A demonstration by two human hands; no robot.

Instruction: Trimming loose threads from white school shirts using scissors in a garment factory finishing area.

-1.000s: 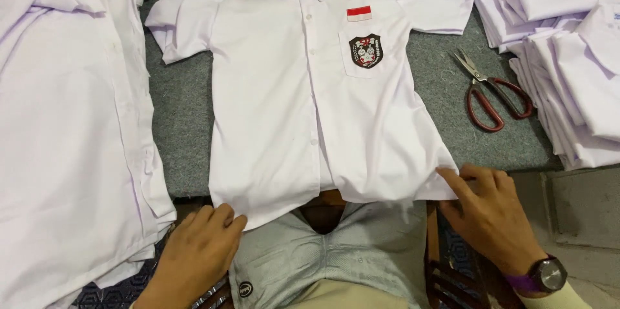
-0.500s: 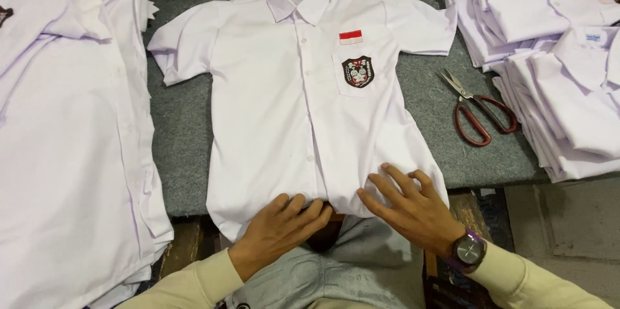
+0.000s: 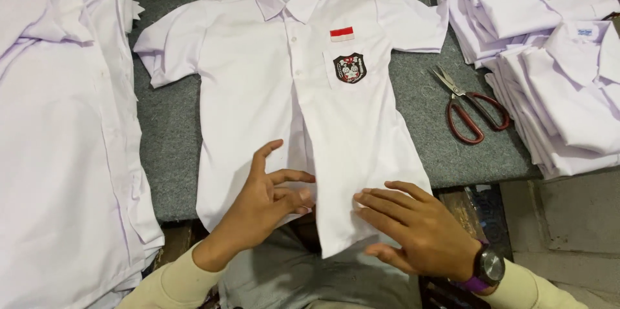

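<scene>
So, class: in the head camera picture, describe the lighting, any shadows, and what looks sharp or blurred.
Head view: light is soft and even, with no glare on the white shirt; faint shadows lie under the left hand and right hand; the scissors and the grey mat are sharp; the shirt piles at the edges look slightly bluish, and fingertips are slightly soft.

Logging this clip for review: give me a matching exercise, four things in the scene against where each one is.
Things:
1. white shirt
2. scissors
3. folded shirts
4. wristwatch

Places:
A. stacked at the far right of the grey mat
B. on the right hand's wrist
C. spread flat in the middle, both hands on its lower hem
D. on the mat between the spread shirt and the stacks

Pairs: 1-C, 2-D, 3-A, 4-B. The left hand rests flat too.
</scene>
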